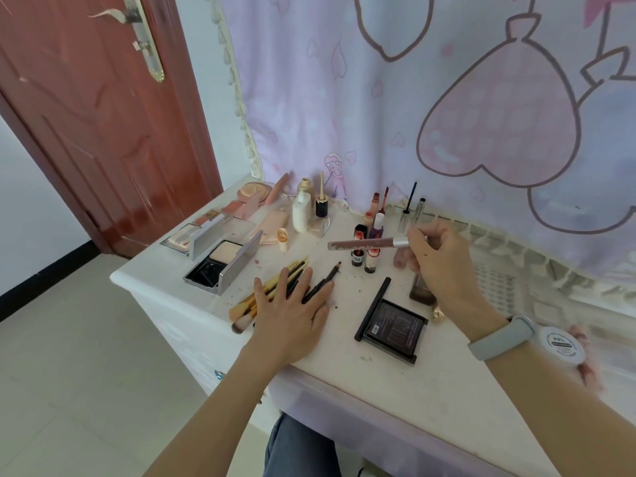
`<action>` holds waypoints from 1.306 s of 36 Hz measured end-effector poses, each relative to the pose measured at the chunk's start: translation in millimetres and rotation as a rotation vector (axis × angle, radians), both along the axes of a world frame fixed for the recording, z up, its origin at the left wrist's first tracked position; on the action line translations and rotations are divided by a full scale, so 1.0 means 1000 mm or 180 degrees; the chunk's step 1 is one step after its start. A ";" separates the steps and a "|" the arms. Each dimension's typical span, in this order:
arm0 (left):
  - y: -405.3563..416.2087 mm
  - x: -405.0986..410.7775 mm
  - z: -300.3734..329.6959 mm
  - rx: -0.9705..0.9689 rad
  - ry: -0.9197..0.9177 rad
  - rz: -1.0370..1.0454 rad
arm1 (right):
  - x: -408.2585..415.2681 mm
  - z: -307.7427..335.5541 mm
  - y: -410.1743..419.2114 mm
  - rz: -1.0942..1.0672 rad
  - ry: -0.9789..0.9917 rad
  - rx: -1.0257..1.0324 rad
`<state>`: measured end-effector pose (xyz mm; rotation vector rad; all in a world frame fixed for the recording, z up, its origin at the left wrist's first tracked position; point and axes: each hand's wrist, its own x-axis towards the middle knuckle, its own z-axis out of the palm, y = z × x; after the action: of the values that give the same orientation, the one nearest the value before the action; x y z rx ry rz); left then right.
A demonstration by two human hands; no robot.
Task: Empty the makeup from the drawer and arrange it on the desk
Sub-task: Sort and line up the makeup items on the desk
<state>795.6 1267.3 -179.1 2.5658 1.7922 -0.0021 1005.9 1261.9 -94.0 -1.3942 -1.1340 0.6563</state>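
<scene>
A home bedroom is indicated: a white surface (pixel 395 383) strewn with makeup, a heart-patterned curtain (pixel 413 98), a wooden door (pixel 96 132), tiled floor (pixel 86 373).

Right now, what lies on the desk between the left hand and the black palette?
Head view: mostly bare desk between the left hand and black palette, only small crumbs; black pencils lie under the fingers.

Desk (pixel 406 383) front bare; lipsticks (pixel 365 259), brushes (pixel 261 297) crowd rear.

Left hand (pixel 290 309) flat, fingers spread — right hand (pixel 438 256) raised, pinching.
</scene>
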 end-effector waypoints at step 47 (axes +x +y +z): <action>-0.041 0.036 0.043 0.1669 -0.3173 0.0052 | -0.026 -0.010 -0.040 0.0246 0.0917 0.0137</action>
<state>831.3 1226.3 -135.9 2.0754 1.4665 1.5901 980.0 1222.2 -104.0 -1.1801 -0.9693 0.8536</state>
